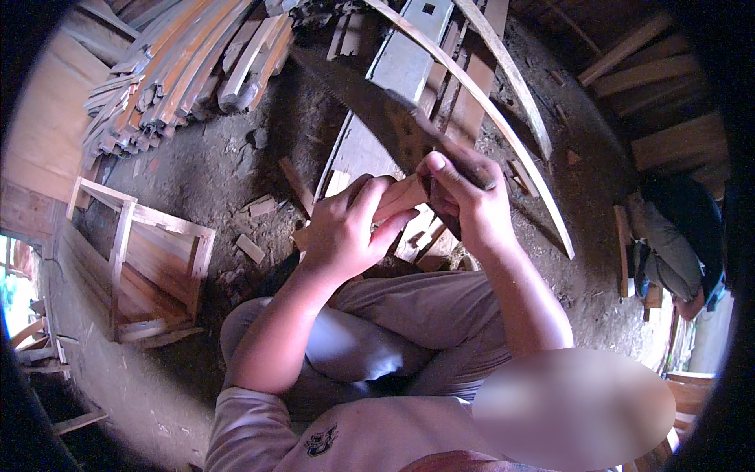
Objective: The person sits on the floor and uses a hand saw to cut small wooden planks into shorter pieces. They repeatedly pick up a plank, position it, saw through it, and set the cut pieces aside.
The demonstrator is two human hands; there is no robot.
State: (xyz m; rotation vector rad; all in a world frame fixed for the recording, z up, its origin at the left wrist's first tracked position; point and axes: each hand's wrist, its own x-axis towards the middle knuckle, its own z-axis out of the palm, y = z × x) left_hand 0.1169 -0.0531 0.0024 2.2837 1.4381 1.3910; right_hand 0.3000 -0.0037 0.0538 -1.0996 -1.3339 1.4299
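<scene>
While the left hand point(342, 228) clamps the small wood piece point(397, 200), the right hand point(464, 200) grips the handsaw point(377, 110) handle just beside it; sawing appears underway, calling for a steady stroke.

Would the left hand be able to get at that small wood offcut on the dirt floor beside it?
Probably yes: the wood offcut lies in the open, but the left hand is gripping a wooden piece.

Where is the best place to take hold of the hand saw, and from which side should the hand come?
Probably the dark handle of the hand saw, at its near end, from the person's right. The right hand closes there, while the long blade points away and the left hand steadies the wood piece.
</scene>
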